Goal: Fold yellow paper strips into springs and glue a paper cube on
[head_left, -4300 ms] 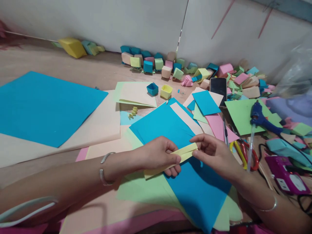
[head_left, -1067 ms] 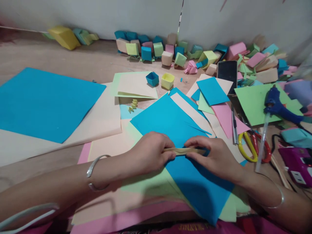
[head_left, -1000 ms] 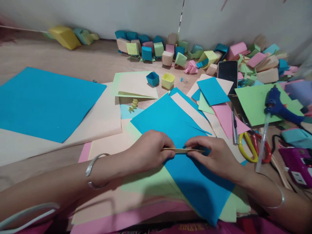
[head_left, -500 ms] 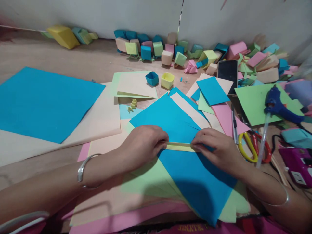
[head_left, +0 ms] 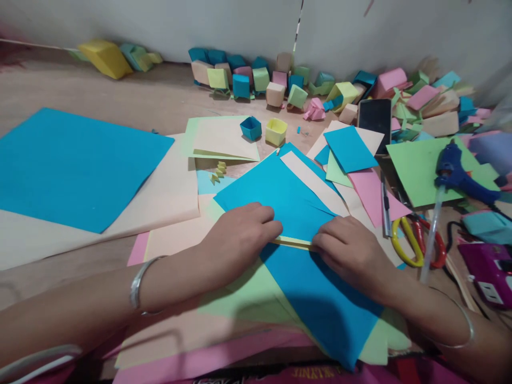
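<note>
A narrow yellow paper strip [head_left: 295, 243] runs between my two hands, over blue paper sheets [head_left: 264, 194]. It looks folded lengthwise. The fingers of my left hand [head_left: 250, 234] are closed on its left end, and my right hand [head_left: 346, 248] pinches the right end. Both fingertips press low against the blue paper. Just beyond my right hand lies a cream paper strip [head_left: 314, 182], slanting across the blue sheet. Under the blue paper are green sheets [head_left: 240, 298] and pinkish sheets. My hands hide the strip's ends.
Small folded paper boxes [head_left: 241, 86] line the wall. A blue open box [head_left: 250, 128] and a yellow one [head_left: 276, 132] stand nearer. On the right are a phone [head_left: 375, 122], a cutter [head_left: 385, 208], scissors [head_left: 404, 242], a blue glue gun [head_left: 450, 165] and a purple power socket [head_left: 486, 274].
The yellow strip shows narrower than before, seemingly folded over. My fingers have curled down over its ends and press closer to the blue paper.
</note>
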Demonstrator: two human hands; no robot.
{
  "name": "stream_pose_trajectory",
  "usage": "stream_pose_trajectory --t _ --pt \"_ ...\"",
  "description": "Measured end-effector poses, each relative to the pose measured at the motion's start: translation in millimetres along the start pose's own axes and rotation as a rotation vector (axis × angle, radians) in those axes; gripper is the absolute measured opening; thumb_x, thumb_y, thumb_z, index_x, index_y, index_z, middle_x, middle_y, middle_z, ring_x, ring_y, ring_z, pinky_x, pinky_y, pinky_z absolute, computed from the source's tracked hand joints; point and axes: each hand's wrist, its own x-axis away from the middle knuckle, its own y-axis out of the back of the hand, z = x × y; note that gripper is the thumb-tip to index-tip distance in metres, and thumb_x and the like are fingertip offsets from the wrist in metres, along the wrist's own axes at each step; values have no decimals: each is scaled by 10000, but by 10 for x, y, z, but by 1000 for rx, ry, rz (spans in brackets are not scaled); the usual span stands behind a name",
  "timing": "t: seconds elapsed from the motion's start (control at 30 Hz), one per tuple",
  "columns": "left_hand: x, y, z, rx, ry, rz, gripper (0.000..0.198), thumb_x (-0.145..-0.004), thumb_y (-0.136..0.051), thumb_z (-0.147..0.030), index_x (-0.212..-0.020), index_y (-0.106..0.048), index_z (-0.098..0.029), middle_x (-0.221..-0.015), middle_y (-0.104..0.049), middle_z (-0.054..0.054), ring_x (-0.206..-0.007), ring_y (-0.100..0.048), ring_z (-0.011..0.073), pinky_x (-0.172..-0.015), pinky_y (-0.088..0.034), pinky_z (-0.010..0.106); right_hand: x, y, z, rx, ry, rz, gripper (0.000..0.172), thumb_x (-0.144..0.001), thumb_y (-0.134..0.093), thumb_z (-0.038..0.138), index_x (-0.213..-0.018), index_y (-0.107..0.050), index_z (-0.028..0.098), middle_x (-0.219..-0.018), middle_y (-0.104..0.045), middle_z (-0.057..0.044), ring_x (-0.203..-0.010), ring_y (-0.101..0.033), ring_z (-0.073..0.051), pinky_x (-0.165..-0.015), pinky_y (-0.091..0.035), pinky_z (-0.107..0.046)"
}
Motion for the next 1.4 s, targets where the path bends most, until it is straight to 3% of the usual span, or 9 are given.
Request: stream_pose_trajectory --t 0.17,0.47,0.63,0.77,0.83,0.9,0.97,1.17,1.4 --pt "14 39 -41 -103 -103 44 126 -886 -575 -159 -762 -591 -173 -757 -568 42 -691 -446 189 -561 -268 299 -13 67 78 179 172 58 211 -933 -485 139 -818 -662 152 -795 -614 -78 -752 -477 -205 -683 -319 -363" --pt "76 79 -112 -180 -110 93 171 -835 -586 -70 -693 -585 -166 -698 -574 43 -669 -471 194 -563 -290 326 67 112 107 163 162 125 152 -907 -518 112 -935 -667 124 -901 -628 -116 -857 -522 -240 -715 -364 -379" --pt "117 49 -242 -248 -105 139 137 -824 -560 -59 -748 -590 -168 -712 -592 44 -628 -511 198 -520 -308 322 76 105 154 230 164 142 185 -882 -503 70 -868 -677 132 -835 -616 -102 -754 -500 -216 -662 -341 -373" --pt "158 -56 -366 -377 -104 90 248 -875 -524 -118 -1113 -592 -139 -811 -600 51 -676 -551 207 -527 -355 328 66 87 208 289 146 134 221 -883 -488 78 -1000 -673 106 -808 -598 -89 -716 -488 -213 -617 -324 -370" --pt "171 -111 -409 -422 -109 72 426 -928 -511 -260 -1331 -470 -127 -889 -605 68 -739 -568 220 -571 -393 343 63 48 254 346 147 143 326 -888 -469 81 -1183 -606 54 -824 -598 -93 -730 -494 -224 -604 -327 -372" --pt "178 -154 -441 -444 -101 88 562 -936 -494 -423 -1398 -411 -115 -952 -606 93 -790 -576 236 -614 -420 359 66 -6 318 423 156 158 412 -888 -448 70 -1287 -529 9 -873 -606 -113 -752 -502 -237 -598 -336 -377" --pt "181 -178 -471 -474 -76 95 608 -933 -469 -482 -1405 -413 -103 -986 -607 114 -812 -584 249 -639 -436 373 75 -55 397 511 149 170 413 -890 -433 61 -1287 -530 -3 -915 -612 -132 -757 -509 -243 -594 -348 -384" --pt "228 -189 -562 -611 -59 32 452 -983 -386 -284 -1371 -473 -68 -1004 -640 159 -812 -617 259 -611 -447 368 135 -76 601 745 5 210 338 -889 -452 18 -1184 -618 17 -802 -626 -128 -672 -510 -226 -595 -381 -394" --pt "321 -209 -652 -719 -39 45 386 -940 -455 -235 -1212 -616 -13 -1056 -656 218 -957 -637 315 -697 -499 374 182 -79 635 762 -65 161 337 -859 -403 -49 -1100 -637 -22 -662 -600 -120 -582 -487 -220 -538 -361 -381"
